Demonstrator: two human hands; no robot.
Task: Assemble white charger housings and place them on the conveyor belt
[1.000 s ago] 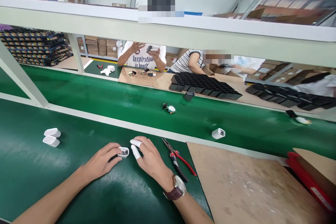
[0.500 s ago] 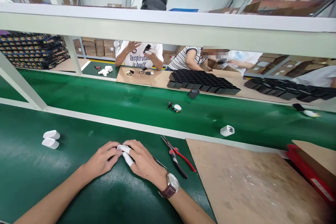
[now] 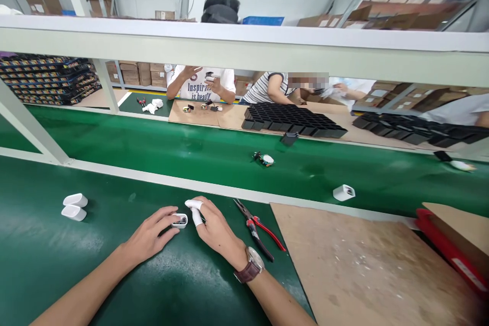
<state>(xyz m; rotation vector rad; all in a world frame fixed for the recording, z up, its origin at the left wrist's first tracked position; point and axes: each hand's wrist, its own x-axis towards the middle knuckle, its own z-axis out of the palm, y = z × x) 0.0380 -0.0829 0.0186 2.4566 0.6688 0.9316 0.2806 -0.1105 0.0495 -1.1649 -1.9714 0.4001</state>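
Note:
My left hand [image 3: 153, 232] is closed around a small white plastic casing [image 3: 180, 221] on the green bench. The casing's open end faces up, and dark and metallic parts show inside. Just right of it hovers my right hand [image 3: 214, 226], apart from the casing, with white finger covers on the thumb and forefinger. Those two covered tips are brought together; whatever they pinch, if anything, is too small to make out. Pliers [image 3: 254, 229] with red and black handles lie to the right of this hand.
Two white casings [image 3: 74, 206] stand at the left. On the green belt [image 3: 191, 147] ahead are a white casing [image 3: 344, 192], a small circuit assembly [image 3: 264, 158] and a black part [image 3: 290, 138]. Cardboard [image 3: 362, 260] and a red box [image 3: 446, 249] lie right. Co-workers sit beyond black trays [image 3: 294, 119].
My right hand has moved right, away from my left, uncovering the casing's open end. Items on the belt have shifted right. The co-worker opposite has lowered the hand holding a dark part.

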